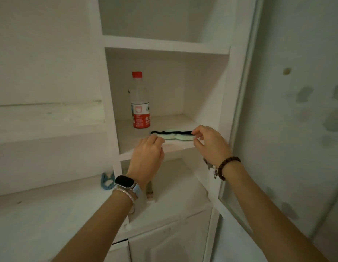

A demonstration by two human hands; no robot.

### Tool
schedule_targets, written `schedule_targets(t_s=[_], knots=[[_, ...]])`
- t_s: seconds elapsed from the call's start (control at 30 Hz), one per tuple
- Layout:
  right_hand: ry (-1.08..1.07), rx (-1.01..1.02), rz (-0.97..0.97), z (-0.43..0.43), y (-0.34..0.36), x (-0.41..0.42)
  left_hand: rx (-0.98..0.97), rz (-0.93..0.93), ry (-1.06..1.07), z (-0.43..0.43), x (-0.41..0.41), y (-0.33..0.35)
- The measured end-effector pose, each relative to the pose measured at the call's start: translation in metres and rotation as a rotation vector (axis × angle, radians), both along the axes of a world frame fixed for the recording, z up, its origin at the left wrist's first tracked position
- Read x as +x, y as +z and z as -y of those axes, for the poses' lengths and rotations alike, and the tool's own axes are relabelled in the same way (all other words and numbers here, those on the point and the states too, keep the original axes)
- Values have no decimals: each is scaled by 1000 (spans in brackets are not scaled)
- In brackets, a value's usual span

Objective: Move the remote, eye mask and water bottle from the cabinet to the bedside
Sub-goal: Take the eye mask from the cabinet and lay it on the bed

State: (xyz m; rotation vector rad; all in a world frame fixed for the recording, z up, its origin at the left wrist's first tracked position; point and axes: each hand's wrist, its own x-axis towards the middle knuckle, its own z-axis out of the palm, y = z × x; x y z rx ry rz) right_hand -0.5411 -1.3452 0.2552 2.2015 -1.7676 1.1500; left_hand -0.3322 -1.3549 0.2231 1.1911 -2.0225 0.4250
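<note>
A clear water bottle (pixel 139 103) with a red cap and red label stands upright at the back left of a white cabinet shelf (pixel 126 137). A pale green eye mask (pixel 175 137) with a black strap lies near the shelf's front edge. My left hand (pixel 148 154) curls its fingers over the mask's left end. My right hand (pixel 208 142) pinches the right end at the strap. The mask still rests on the shelf. No remote shows in this view.
An open cabinet door (pixel 238 129) stands at the right, close to my right forearm. Below the shelf is a white counter (pixel 50 214) with a small blue object (pixel 107 181) at the cabinet's left side. More shelves (pixel 164 44) sit above.
</note>
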Motion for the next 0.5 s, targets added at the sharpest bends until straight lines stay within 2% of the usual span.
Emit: schedule_targets(t_s=[0.33, 0.5], knots=[[-8, 347, -188, 63, 7, -10, 14, 228, -34, 51, -28, 2], [-11, 357, -199, 72, 1, -9, 17, 270, -41, 62, -33, -1]])
